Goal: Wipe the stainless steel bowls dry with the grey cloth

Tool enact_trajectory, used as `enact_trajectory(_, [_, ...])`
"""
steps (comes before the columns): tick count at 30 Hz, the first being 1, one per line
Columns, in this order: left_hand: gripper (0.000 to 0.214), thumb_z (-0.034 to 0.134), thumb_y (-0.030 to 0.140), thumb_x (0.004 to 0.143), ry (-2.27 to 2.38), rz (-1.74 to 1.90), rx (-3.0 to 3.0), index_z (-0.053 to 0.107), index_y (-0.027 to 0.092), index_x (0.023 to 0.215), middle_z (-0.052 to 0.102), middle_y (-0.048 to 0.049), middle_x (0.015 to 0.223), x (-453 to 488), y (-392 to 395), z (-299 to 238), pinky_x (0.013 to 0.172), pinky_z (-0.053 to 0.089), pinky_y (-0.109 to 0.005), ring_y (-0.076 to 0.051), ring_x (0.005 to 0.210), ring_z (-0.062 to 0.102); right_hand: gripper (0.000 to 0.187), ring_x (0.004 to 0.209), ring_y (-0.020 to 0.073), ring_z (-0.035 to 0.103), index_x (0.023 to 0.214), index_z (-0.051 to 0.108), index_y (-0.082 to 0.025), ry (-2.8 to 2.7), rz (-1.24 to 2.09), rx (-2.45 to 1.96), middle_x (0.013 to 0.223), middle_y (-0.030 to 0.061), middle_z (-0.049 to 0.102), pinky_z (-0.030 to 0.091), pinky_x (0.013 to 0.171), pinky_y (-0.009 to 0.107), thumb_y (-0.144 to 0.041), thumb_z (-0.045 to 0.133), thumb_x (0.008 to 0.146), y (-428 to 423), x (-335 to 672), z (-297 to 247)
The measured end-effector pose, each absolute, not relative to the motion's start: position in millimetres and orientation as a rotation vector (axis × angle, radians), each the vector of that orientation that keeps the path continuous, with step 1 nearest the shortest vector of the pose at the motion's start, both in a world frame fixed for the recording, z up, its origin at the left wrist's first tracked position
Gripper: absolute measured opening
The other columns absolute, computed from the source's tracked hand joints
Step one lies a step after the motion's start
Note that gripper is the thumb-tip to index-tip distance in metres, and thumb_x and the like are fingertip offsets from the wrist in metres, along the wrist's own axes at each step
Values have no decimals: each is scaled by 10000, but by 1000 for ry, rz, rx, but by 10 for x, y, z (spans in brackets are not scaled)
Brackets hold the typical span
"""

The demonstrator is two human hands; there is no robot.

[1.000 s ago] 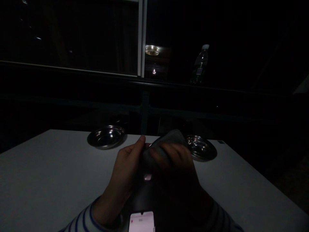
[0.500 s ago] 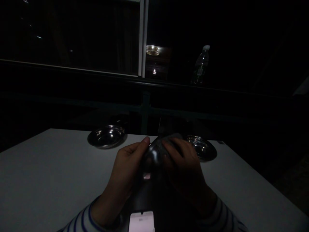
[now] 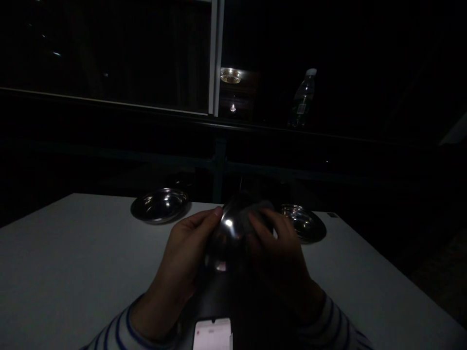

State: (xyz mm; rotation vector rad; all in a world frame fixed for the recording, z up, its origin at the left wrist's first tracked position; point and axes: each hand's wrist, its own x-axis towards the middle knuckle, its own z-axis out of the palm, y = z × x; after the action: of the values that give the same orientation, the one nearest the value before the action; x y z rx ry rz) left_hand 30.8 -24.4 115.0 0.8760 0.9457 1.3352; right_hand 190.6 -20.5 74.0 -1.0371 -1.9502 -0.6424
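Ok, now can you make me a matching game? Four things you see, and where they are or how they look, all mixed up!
Things:
1. nearest metal bowl
2. plastic bottle
3. phone
4. greyish cloth

Places and looks:
A. screen lit up
B. in the right hand
C. in the left hand's grip
D. see-through, with a whitish cap

Right pairs: 1-C, 2-D, 3-A, 4-B
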Motion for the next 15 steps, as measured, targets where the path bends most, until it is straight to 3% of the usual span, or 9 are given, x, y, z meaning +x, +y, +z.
enact_trajectory(4, [194, 671, 333, 693, 896, 1335, 872, 672, 142, 723, 650, -3, 567, 305, -226, 1138, 486, 449, -185, -106, 500, 587, 287, 1008, 231, 463, 1116, 549, -225, -2050, -767, -753, 1116, 81, 499, 397, 847, 421, -300, 472, 850, -271, 1813, 701])
enact_trajectory(10, [208, 671, 335, 685, 922, 1320, 871, 664, 127, 692, 658, -21, 573, 301, -232, 1161, 462, 435, -188, -117, 499, 587, 307, 1010, 242, 455, 1142, 539, -161, -1853, -614, -1075, 1110, 121, 503, 421, 833, 416, -230, 420, 868, -188, 1945, 781])
enact_trajectory(15, [213, 680, 348, 669, 959, 1307, 926, 652, 137, 672, 652, -5, 564, 298, -232, 1156, 455, 416, -185, -110, 485, 572, 305, 1012, 248, 456, 1125, 549, -204, -2007, -751, -820, 1120, 95, 486, 401, 823, 428, -282, 480, 838, -269, 1846, 706])
